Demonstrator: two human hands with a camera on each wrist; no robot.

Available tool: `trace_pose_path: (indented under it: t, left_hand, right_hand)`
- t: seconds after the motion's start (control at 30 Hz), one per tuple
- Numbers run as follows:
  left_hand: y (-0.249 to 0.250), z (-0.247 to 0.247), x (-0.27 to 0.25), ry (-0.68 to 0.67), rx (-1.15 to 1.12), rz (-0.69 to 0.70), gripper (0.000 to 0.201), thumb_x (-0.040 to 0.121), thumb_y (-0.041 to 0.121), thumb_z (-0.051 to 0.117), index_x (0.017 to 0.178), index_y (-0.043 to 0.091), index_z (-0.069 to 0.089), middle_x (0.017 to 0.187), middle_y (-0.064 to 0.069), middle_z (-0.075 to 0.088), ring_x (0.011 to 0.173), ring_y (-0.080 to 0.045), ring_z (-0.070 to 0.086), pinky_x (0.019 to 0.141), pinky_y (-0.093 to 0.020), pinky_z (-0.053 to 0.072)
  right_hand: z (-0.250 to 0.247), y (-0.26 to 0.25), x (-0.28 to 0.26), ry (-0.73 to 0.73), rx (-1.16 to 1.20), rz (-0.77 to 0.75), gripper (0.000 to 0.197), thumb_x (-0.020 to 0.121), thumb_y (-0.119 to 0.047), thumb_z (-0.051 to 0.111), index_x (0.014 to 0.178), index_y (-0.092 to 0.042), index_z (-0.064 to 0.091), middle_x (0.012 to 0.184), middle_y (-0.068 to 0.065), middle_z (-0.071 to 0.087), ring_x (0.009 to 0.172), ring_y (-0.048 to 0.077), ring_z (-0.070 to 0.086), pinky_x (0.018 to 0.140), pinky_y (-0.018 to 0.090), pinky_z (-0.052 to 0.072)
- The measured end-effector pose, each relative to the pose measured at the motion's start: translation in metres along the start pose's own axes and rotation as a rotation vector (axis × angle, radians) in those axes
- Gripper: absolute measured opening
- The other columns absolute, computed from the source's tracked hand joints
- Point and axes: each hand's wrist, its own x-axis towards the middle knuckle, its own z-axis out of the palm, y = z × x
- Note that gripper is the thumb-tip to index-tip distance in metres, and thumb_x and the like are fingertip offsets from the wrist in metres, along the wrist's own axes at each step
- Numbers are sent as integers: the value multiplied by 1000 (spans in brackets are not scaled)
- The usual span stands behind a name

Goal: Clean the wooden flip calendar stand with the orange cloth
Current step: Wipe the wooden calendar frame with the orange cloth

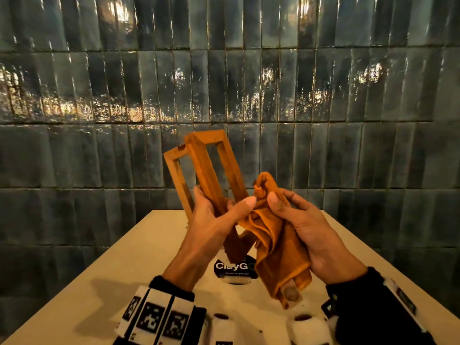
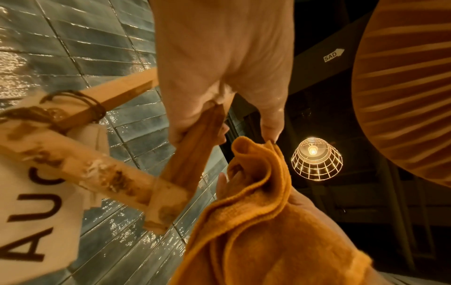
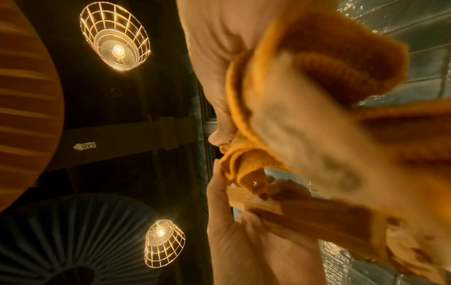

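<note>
The left hand [image 1: 211, 225] grips the wooden flip calendar stand [image 1: 206, 170], fingers curled round one bar, holding it tilted above the pale table [image 1: 124, 257]. At its 3 o'clock, touching it, the right hand [image 1: 306, 230] clutches the bunched orange cloth [image 1: 276, 240], which hangs down and partly hides a round black label [image 1: 231, 267] on the table. Dark glazed tiles [image 1: 348, 120] fill the wall at 12 o'clock

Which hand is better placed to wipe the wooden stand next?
The right hand: it already holds the orange cloth bunched beside the wooden stand. The left hand is occupied gripping the stand above the table.
</note>
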Motion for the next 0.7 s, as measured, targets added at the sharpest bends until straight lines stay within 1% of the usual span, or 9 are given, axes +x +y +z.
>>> trace_pose_path:
  t: [0.1,0.17,0.27,0.3,0.4,0.47,0.53,0.6,0.7]
  left_hand:
    - [4,-1,-2,-37,-50,-15,64,51,43,80,97,38,36,101,-19,63,85,-20,69,60,-22,51]
    - [5,-5,0,-53,-131,-14,60,60,30,84,99,35,38,96,-10,63,81,-16,70,59,-19,53]
    - [9,-9,1,-91,-245,-31,48,65,18,70,102,26,40,75,2,67,74,-18,71,62,-25,56]
    - [9,-10,1,-102,-252,-29,47,64,16,67,102,24,40,70,3,66,71,-17,70,62,-25,56]
    - [8,-13,1,-121,-212,-13,58,58,1,76,100,20,40,70,0,56,62,-12,63,59,-22,53]
    - [7,-12,1,-144,-203,-12,52,61,3,70,100,19,38,66,2,51,55,-11,58,54,-22,51]
    - [6,-11,3,-151,-189,-20,53,67,-4,72,100,16,36,62,3,47,50,-10,55,49,-22,49]
    - [7,-11,2,-135,-144,-9,48,74,-10,66,102,14,35,63,1,44,48,-6,53,46,-19,48]
    - [10,-13,1,-108,-80,32,42,77,-6,63,102,13,35,65,0,43,47,-3,51,43,-15,44]
  right_hand:
    - [4,-5,-2,-13,1,-9,48,61,-16,69,107,-4,62,94,15,71,75,21,68,70,31,56]
    - [6,-7,-3,1,-6,-10,49,60,-18,70,107,-4,63,94,15,71,73,21,69,68,31,57]
    - [8,-8,-4,4,4,2,50,60,-19,69,107,-5,63,92,15,71,69,20,68,66,31,57]
    - [8,-8,-5,-7,10,14,50,60,-19,69,108,-4,63,95,16,70,71,21,68,67,33,57]
    - [9,-7,-5,-56,26,61,55,63,-19,70,115,-3,61,107,20,67,85,27,65,79,38,55]
    - [8,-7,-5,-75,40,79,56,64,-18,69,117,-3,60,110,21,65,94,31,62,87,43,51]
    - [8,-7,-4,-89,50,88,55,65,-16,67,118,-2,59,112,23,64,97,33,59,90,46,48]
    - [8,-8,-5,-96,40,89,54,65,-14,66,117,-3,60,113,22,63,97,31,60,90,43,49]
    - [2,-9,-6,-75,29,54,49,64,-10,65,112,-4,62,109,18,67,98,28,64,85,38,52]
